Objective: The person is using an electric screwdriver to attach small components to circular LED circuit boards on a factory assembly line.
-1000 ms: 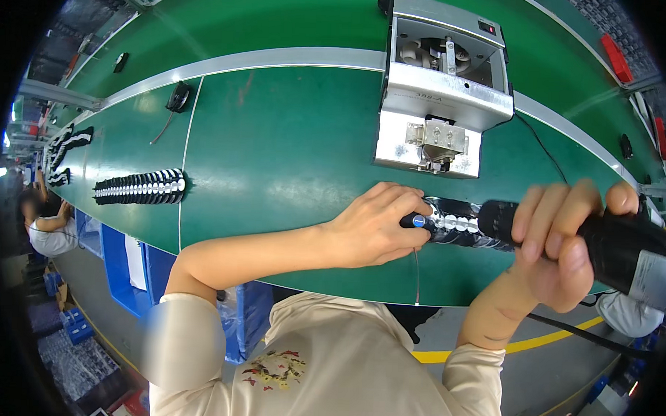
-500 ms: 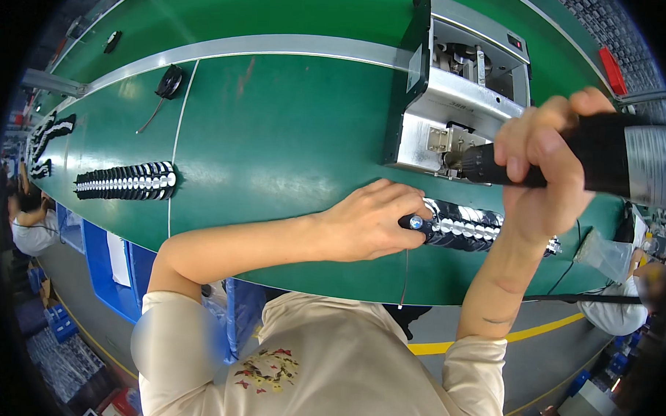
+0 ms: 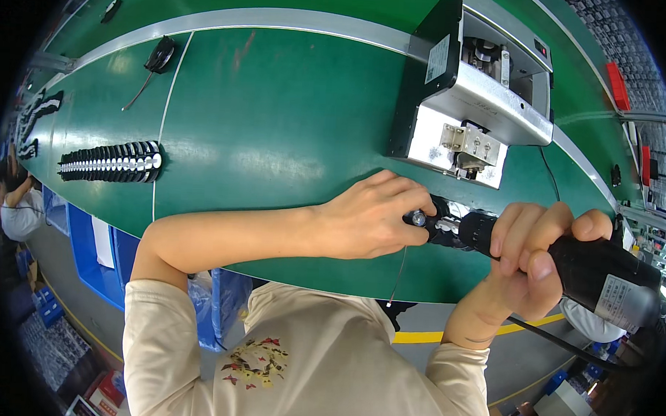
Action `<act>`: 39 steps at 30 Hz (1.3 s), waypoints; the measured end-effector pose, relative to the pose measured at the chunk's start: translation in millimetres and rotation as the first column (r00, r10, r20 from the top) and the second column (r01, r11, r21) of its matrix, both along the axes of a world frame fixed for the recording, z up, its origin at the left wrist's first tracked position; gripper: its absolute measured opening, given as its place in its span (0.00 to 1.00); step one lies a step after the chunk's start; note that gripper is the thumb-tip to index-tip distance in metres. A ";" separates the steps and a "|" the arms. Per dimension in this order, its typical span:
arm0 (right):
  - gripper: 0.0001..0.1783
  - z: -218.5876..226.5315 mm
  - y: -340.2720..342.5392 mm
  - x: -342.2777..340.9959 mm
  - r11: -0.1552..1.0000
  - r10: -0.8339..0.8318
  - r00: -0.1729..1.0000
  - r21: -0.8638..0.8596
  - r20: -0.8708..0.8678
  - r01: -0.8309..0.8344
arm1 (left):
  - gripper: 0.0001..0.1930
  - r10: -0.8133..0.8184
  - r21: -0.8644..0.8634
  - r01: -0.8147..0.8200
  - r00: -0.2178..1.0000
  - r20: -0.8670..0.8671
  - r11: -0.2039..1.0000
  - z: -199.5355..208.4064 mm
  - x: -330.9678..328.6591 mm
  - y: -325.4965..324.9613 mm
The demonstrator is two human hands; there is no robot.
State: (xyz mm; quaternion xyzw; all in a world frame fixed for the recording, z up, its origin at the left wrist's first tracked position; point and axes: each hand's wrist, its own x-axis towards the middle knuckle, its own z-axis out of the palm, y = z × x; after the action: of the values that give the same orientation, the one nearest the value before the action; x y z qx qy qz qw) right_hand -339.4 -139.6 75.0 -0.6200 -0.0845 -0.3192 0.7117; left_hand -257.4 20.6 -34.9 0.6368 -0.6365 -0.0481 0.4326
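Observation:
My right hand (image 3: 526,255) is wrapped round a black corded electric screwdriver (image 3: 605,280), tilted with its nose toward my left hand. My left hand (image 3: 373,218) pinches a small black part (image 3: 419,218) with a round silver spot on it. A thin wire (image 3: 398,276) hangs down from there past the bench edge. Between the hands lies a row of black and silver parts (image 3: 450,221), partly covered by the screwdriver's nose. Whether the bit touches a part cannot be made out. Beyond them stands a silver and black screw feeder (image 3: 491,100).
On the green bench (image 3: 277,118), a second row of black and silver parts (image 3: 111,161) lies to the left. Behind it is a black part with a wire (image 3: 160,54). Blue bins (image 3: 96,255) stand below the left edge. The screwdriver's cable (image 3: 563,348) loops at lower right.
My right hand has brought the screwdriver from the feeder's front down toward my left hand. My left hand keeps its pinch. The whole view has shifted a little.

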 end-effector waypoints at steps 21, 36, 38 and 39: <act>0.19 -19.9 13.7 -4.0 0.983 0.087 0.992 -0.154 -0.086 -0.099 | 0.11 -0.003 0.022 0.004 1.000 -0.003 1.000 3.3 -0.4 3.3; 0.22 19.2 -15.8 41.9 0.981 -0.065 0.996 -0.178 0.056 0.074 | 0.11 -0.005 0.001 0.005 0.999 0.039 1.000 -0.3 0.2 0.7; 0.22 18.0 -12.5 43.8 0.986 -0.087 0.996 -0.141 0.016 0.088 | 0.11 -0.015 0.002 0.015 0.999 0.040 1.000 0.8 0.0 0.6; 0.22 16.7 -6.4 45.7 0.971 -0.165 0.986 -0.176 -0.014 0.160 | 0.10 -0.014 0.012 0.014 0.999 0.045 1.000 1.3 -0.3 0.7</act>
State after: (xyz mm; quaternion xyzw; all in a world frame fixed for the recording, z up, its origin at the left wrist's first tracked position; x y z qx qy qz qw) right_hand -293.7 -146.0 91.7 -0.6893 -0.0510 -0.3587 0.6274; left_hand -257.7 21.4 -33.6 0.6357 -0.6502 -0.0403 0.4142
